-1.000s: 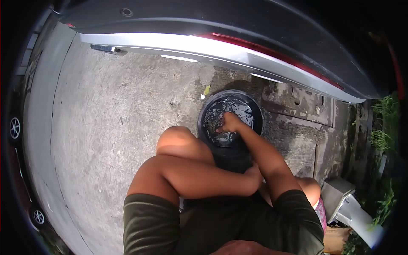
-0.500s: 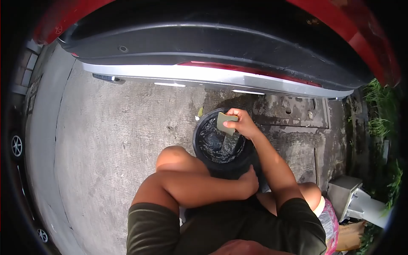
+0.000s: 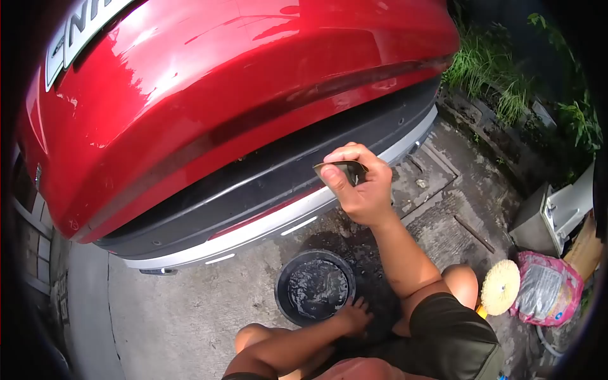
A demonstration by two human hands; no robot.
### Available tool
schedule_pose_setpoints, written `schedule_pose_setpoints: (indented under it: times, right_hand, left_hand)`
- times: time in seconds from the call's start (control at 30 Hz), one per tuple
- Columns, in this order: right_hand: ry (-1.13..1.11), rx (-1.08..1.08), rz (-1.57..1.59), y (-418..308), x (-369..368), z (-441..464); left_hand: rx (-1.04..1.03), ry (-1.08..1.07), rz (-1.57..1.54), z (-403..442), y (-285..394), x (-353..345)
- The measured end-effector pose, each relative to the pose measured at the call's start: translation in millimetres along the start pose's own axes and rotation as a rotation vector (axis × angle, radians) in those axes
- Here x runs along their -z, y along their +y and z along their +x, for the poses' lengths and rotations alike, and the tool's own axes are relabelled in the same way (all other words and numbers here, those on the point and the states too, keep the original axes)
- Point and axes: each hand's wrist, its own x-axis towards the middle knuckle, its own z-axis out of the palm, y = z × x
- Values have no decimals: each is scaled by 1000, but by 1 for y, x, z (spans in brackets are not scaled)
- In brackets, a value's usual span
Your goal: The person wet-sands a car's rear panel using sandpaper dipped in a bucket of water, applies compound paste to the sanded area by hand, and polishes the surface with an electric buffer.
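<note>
My right hand (image 3: 367,187) is raised in front of the car's rear bumper, pinching a thin, bent piece of sandpaper (image 3: 342,168) between thumb and fingers. The sandpaper is seen almost edge-on, and a gap seems to separate it from the bumper (image 3: 291,164). Below, a round black basin (image 3: 283,294) of water stands on the concrete. My left hand (image 3: 354,316) is low at the basin's right side, its fingers apart and nothing visible in them; whether it touches the rim I cannot tell.
The red car body (image 3: 253,69) fills the upper left. On my right are a cream buffing pad (image 3: 500,287), a pink plastic bag (image 3: 551,288), a grey metal box-like piece (image 3: 538,215) and a stick (image 3: 474,233). Grass (image 3: 487,69) grows beyond the concrete.
My right hand has lifted the sandpaper from over the basin up toward the bumper. The view has tilted up, showing more of the red car. My left hand stays near the basin.
</note>
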Motion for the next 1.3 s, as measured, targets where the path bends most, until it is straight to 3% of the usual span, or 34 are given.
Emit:
schedule_pose_setpoints:
  times: [0.07, 0.17, 0.3, 0.5, 0.7, 0.83, 1.0, 1.1, 1.13, 1.17, 1.3]
  right_hand:
    - [165, 213, -138, -6, 10, 40]
    - [200, 442, -351, -7, 23, 78]
    - [99, 717, -499, -14, 44, 113]
    - [-221, 940, -795, -30, 79, 157]
    - [-402, 1027, -681, -47, 53, 178]
    - [-440, 913, -786, -42, 80, 180]
    - [-480, 969, -666, -58, 55, 184]
    - [-482, 926, -688, -52, 64, 185]
    - [-467, 805, -769, -53, 76, 182]
    - [-494, 945, -715, -54, 75, 192]
    - [-518, 961, -678, -62, 49, 184]
  left_hand:
    - [16, 0, 2, 3, -3, -3]
    - [32, -28, 10, 21, -21, -19]
    - [30, -32, 29, 29, -28, -31]
    - [-27, -64, -5, 31, -30, -22]
    - [-55, -127, -48, 34, -35, -20]
    - [-41, -155, -52, 33, -33, -14]
    - [-57, -167, -73, 34, -38, -14]
    - [-55, -181, -69, 34, -34, -9]
    - [-47, -183, -62, 31, -34, -8]
    - [-44, -181, -61, 32, -35, -8]
    - [-41, -212, -47, 40, -35, -8]
